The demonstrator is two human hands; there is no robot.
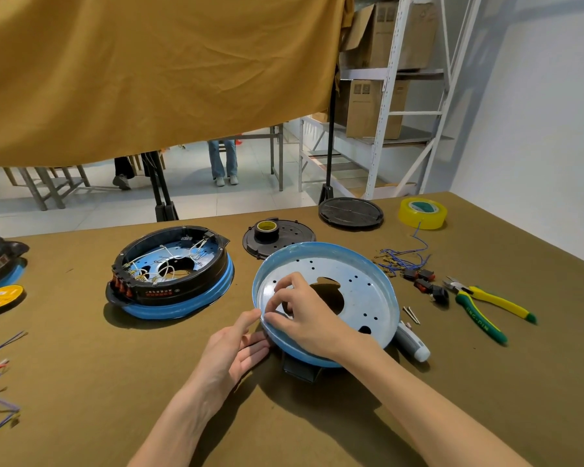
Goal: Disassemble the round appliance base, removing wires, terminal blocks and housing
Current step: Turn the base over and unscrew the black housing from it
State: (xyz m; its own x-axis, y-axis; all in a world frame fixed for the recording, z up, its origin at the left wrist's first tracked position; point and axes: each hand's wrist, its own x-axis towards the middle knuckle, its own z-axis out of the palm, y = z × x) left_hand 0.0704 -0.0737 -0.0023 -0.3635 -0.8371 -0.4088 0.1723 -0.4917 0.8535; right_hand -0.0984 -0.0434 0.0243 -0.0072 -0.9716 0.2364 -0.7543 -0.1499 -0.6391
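Hands [297, 315] on tilted blue perforated pan [368, 264]

Bare cloth before the blue pan [368, 288]; pliers [486, 305] (and switches [425, 283]) crowding its right.

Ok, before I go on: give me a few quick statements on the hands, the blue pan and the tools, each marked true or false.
1. The right hand pinches the near rim of the blue pan. True.
2. The blue pan still has wires inside. False: it shows only bare metal with holes.
3. The pliers lie right of the pan. True.
4. The left hand holds the pliers. False: its straight fingers rest beside the pan's edge.
5. The second base is stripped. False: wires remain inside.
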